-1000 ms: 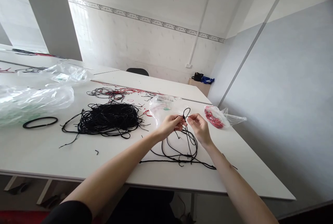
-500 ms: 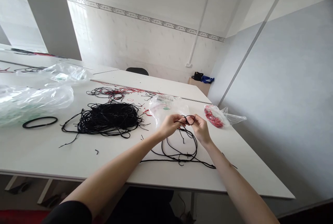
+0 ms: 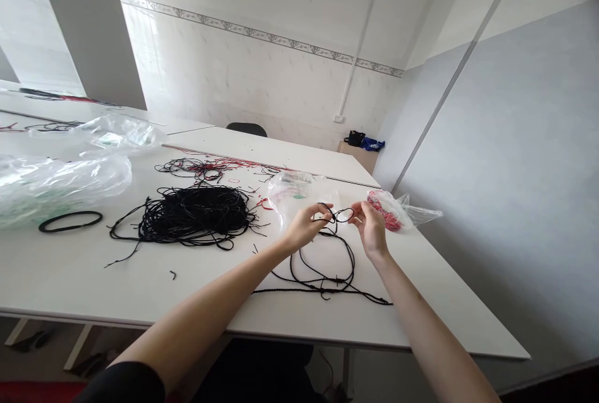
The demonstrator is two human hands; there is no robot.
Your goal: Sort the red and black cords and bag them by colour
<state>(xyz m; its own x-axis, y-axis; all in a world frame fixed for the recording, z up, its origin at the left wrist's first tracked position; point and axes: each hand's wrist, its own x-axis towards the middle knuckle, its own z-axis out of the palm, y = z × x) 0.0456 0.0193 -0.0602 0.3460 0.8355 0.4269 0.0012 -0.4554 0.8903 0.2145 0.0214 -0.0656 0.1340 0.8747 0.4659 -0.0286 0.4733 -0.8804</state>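
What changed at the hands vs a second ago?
Right hand moved right, away from the left hand. The black cord loop, upright at first, now lies sideways between them; unclear whether the right hand grips it. Left hand still pinches the cord; black cord pile unmoved.

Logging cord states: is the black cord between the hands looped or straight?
Looped: the black cord forms a ring between left hand and right hand.

ahead of you: pale wall (image 3: 234, 78), patterned border strip (image 3: 271, 38) running across it; thin conduit (image 3: 371, 4) drops to a socket (image 3: 339, 119). to your right: side wall (image 3: 524, 141), grey-blue below, whiter above. black chair (image 3: 246, 129) beyond your white bench (image 3: 93, 278). at left: tall grey panel (image 3: 93, 29), leaning in your view, bright sheen on the pale wall beside it.
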